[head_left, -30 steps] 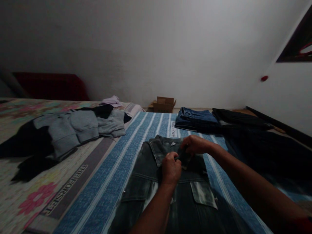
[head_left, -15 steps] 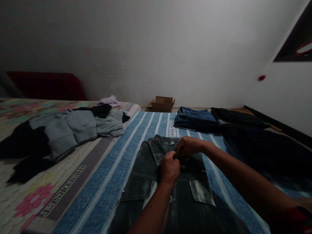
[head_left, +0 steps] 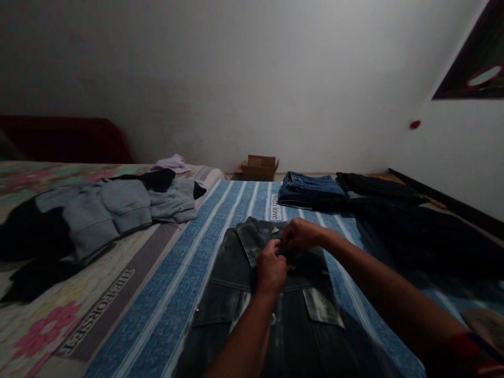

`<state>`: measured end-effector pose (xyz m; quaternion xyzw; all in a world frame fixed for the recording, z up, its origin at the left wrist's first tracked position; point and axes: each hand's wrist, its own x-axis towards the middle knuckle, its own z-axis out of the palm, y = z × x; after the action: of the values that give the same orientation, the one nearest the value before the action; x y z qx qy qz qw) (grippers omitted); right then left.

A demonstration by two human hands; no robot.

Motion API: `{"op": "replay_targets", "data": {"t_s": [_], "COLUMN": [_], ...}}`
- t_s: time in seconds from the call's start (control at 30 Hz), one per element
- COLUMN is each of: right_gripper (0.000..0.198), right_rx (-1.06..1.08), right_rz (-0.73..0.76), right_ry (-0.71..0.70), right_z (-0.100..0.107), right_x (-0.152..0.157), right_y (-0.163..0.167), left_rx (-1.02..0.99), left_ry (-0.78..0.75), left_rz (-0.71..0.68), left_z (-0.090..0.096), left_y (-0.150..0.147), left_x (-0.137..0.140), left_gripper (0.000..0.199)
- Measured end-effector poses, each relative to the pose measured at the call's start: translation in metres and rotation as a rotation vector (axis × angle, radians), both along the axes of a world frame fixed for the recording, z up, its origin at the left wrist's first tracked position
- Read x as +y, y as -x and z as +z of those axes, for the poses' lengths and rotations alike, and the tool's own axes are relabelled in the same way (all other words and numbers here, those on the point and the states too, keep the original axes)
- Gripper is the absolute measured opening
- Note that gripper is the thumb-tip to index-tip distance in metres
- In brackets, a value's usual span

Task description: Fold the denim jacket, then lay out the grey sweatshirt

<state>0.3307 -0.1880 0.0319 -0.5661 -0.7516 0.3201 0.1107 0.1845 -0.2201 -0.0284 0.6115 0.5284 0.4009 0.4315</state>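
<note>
A faded grey-black denim jacket (head_left: 236,294) is laid flat, front side up, on a blue-and-white striped bed sheet (head_left: 185,273). Its long axis is run from the near edge of the view toward the far wall, with the collar pointed away from the person and the hem cut off at the bottom of the frame. 2 flapped chest pockets are seen on either side of the front opening.

The left hand (head_left: 271,269) is closed in a pinch on the front opening just below the collar. The right hand (head_left: 302,234) is curled shut on the same strip of fabric right beside it, the 2 hands touching. What exactly is gripped between the fingertips cannot be told in the dim light.

Left of the jacket, a pile of grey and black sweatshirts (head_left: 110,210) is spread over a floral bedspread (head_left: 43,331). Beyond the collar, folded blue jeans (head_left: 305,190) are set beside dark folded garments (head_left: 378,189). A small brown cardboard box (head_left: 259,167) is placed against the plain white wall (head_left: 252,79).
</note>
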Motion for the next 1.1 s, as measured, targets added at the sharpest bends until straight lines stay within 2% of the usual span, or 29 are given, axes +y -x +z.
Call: {"op": "replay_targets", "data": {"t_s": [0.13,0.23,0.37,0.5,0.63,0.87,1.1], "right_gripper": [0.014,0.004,0.023,0.028,0.018,0.007,0.018], "right_rx": [0.143,0.285,0.565,0.802,0.978,1.202,1.356], "right_rz": [-0.257,-0.519,-0.73,-0.859,-0.934,-0.919,-0.915], "right_ry": [-0.183,-0.213,-0.02,0.153,0.231,0.42,0.519], "right_z": [-0.003,-0.012,-0.025,-0.029,-0.03,-0.032,-0.036], "right_x": [-0.026,-0.057,-0.088,-0.091,-0.087,-0.088,-0.075], "right_y": [-0.004,-0.004,0.009,0.023,0.026,0.027,0.046], "left_rx": [0.005,0.013,-0.026,-0.087,-0.127,-0.182,-0.22], "left_ry": [0.035,0.097,0.131,0.136,0.148,0.134,0.127], "left_rz": [-0.004,-0.013,-0.022,-0.014,-0.025,-0.038,-0.035], "left_z": [0.0,0.004,0.007,0.005,0.003,0.003,0.002], "left_y": [0.001,0.002,0.001,0.001,0.003,0.004,0.003], "left_x": [0.0,-0.001,-0.001,0.001,0.002,0.003,0.003], "left_gripper": [0.043,0.042,0.043,0.041,0.038,0.032,0.032]}}
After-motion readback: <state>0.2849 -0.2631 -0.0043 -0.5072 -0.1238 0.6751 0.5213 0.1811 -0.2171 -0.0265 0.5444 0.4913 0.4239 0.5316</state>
